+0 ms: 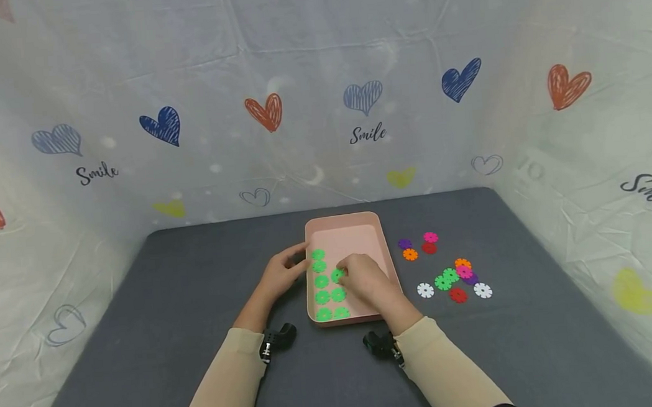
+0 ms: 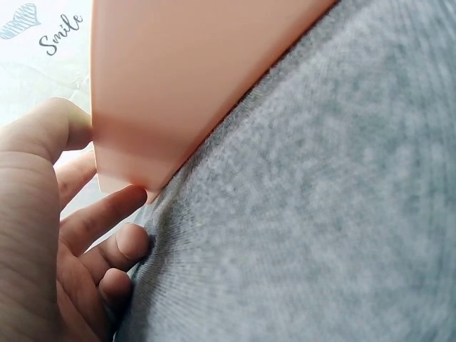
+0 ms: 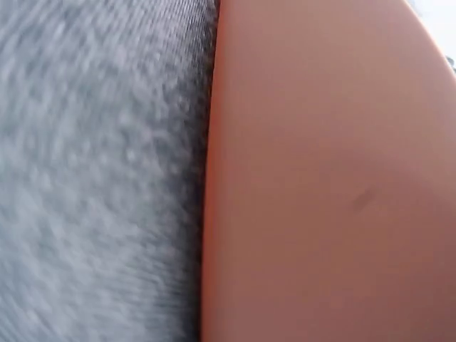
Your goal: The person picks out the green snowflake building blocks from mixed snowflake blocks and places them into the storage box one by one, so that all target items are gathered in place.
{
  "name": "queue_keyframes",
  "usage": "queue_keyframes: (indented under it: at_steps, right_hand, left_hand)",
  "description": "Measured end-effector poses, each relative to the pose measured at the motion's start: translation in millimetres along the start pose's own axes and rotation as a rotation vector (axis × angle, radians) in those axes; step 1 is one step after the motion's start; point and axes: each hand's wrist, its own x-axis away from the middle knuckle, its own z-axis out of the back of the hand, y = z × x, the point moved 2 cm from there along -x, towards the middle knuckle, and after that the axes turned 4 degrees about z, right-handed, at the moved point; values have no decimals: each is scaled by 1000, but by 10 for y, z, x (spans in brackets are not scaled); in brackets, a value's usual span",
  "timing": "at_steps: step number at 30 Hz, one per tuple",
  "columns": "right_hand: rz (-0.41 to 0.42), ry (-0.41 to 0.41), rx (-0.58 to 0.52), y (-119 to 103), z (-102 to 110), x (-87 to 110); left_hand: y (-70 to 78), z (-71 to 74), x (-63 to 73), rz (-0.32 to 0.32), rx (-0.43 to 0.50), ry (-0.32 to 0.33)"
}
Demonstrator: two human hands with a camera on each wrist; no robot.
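Note:
A pink rectangular tray (image 1: 341, 230) lies on the table, with two columns of green flower-shaped plastic discs (image 1: 321, 281) along its left side. My right hand (image 1: 367, 279) reaches over the tray and pinches a green disc (image 1: 336, 275) at the upper end of the second column; the fingertips partly cover it. My left hand (image 1: 281, 273) is at the tray's left side, its fingers loosely bent and touching the rim and outer wall. In the left wrist view the fingertips (image 2: 132, 199) meet the tray wall (image 2: 157, 92). The right wrist view shows the tray's outer wall (image 3: 320, 178), without the hand.
Right of the tray, loose discs lie on the dark grey table (image 1: 514, 341): two green discs (image 1: 447, 279), white discs (image 1: 425, 290), and red, orange, pink and purple ones, some overlapping. A heart-printed curtain (image 1: 306, 55) surrounds the table's back and sides.

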Motion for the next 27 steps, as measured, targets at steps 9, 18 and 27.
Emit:
queue_keyframes:
  at_steps: [9, 18, 27]
  right_hand:
    - [27, -28, 26, -26, 10, 38]
    - [-20, 5, -65, 178, 656, 171]
    - [-198, 21, -70, 842, 1225, 478]
  left_hand:
    - [1, -9, 5, -7, -4, 1]
    - [-17, -20, 2, -6, -9, 4]
    - [-11, -22, -9, 6, -2, 7]
